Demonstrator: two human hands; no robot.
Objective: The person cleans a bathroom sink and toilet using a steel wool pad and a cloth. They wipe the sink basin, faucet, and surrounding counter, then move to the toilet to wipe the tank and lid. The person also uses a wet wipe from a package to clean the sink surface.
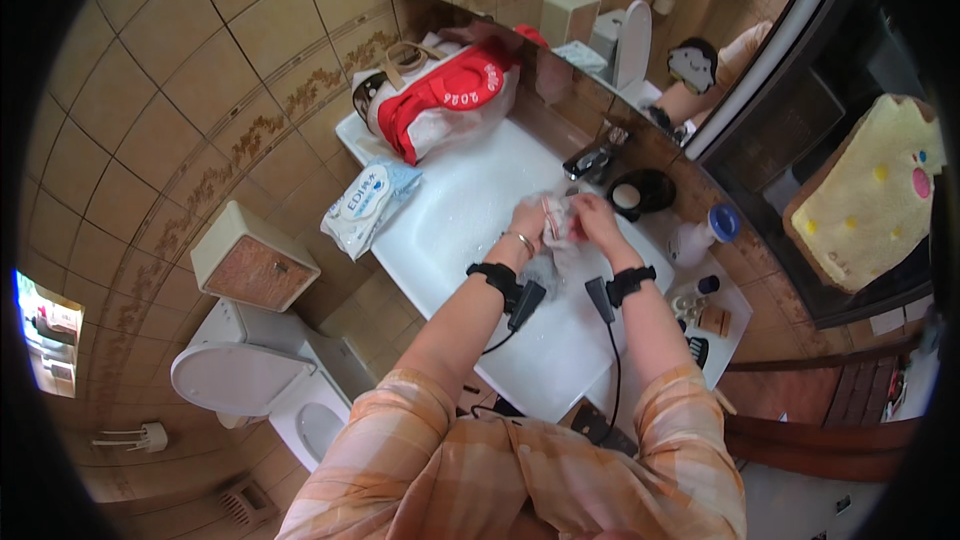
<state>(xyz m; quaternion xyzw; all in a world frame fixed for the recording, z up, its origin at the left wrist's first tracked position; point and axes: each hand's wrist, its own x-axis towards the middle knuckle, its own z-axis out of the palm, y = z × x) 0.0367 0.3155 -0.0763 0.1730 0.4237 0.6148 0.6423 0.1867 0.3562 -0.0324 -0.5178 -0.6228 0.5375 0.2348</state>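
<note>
Over the white sink basin (465,195), near the faucet (596,154), both of my hands hold a wet white cloth with reddish stripes (556,221). My left hand (527,219) grips its left side; a bracelet and a black strap are on that arm. My right hand (592,217) has the right side of the cloth between its fingers, partly hidden by the cloth. Below the cloth a greyish, blurred patch (541,274) shows in the basin; whether it is cloth or water I cannot tell.
A wipes pack (367,202) lies on the basin's left edge, with a red and white bag (450,97) behind. Right of the faucet are a black soap dish (651,191) and a blue-topped bottle (694,240). A toilet (315,420) stands at left. Cables hang from both wrist straps.
</note>
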